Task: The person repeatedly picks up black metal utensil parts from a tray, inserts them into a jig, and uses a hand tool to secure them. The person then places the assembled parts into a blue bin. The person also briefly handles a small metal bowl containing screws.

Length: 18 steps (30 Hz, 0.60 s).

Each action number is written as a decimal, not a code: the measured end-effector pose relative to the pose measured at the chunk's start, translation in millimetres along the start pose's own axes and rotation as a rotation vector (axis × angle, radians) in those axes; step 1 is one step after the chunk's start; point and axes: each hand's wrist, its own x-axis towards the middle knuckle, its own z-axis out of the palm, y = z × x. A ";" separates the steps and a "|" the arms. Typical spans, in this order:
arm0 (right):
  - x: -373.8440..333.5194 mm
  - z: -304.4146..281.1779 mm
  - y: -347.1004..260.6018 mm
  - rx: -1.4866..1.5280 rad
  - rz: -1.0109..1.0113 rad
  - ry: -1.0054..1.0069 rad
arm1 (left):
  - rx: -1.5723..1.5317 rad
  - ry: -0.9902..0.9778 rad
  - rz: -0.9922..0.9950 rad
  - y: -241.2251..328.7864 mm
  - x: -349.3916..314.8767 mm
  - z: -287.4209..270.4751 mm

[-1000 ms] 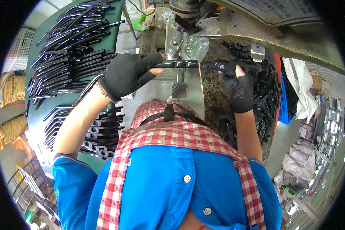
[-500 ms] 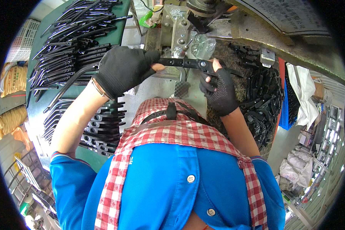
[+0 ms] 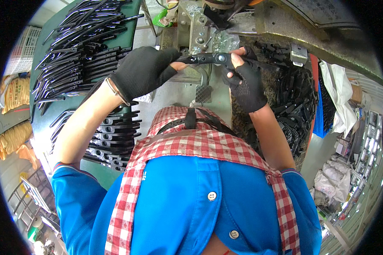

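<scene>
Head view: two-handed grip, end to end.
Black-gloved left hand (image 3: 144, 72) clasps glossy black metal tube (image 3: 192, 60); black-gloved right hand (image 3: 247, 83) clasps long black riveted metal bracket (image 3: 218, 59).

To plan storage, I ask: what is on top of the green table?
Black tubes lie piled on the table; lower in view, black pieces with holes. What lies beneath the left hand and forearm is covered.

Glossy black tube (image 3: 193, 59) crosswise, end to end with riveted black bracket (image 3: 208, 58)
</scene>
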 end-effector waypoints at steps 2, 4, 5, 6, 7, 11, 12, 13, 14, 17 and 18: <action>3.6 -2.1 -0.4 -0.104 -0.053 -0.005 | 0.004 0.064 0.034 -0.2 3.5 0.7; 7.2 -1.2 2.4 0.071 -0.036 0.003 | 0.012 0.100 0.062 0.2 7.4 -0.2; 9.4 -1.4 4.1 0.157 -0.028 0.008 | 0.016 0.102 0.075 -0.7 11.6 -1.3; 13.3 -3.8 5.9 0.175 -0.028 0.009 | 0.022 0.105 0.088 -3.7 16.3 -2.3; 17.8 -7.5 7.7 0.193 -0.028 0.010 | 0.012 0.077 0.118 -11.4 22.6 -0.7; 28.5 -14.4 3.1 0.185 -0.056 0.046 | -0.073 -0.024 0.034 -8.3 41.0 -19.2; 30.4 -14.2 1.2 0.173 -0.064 0.063 | -0.041 -0.019 0.040 -12.7 43.7 -18.0; 32.7 -13.5 0.1 0.165 -0.038 0.079 | -0.009 -0.013 0.047 -17.3 45.4 -15.2; 33.2 -10.6 1.0 0.204 -0.050 0.103 | 0.023 -0.008 0.053 -20.0 45.8 -13.1; 31.3 2.6 4.1 0.307 -0.056 0.209 | 0.229 -0.009 0.034 -20.9 49.5 -11.6; 30.5 8.5 4.4 0.338 -0.034 0.260 | 0.274 -0.022 0.022 -22.3 50.7 -11.7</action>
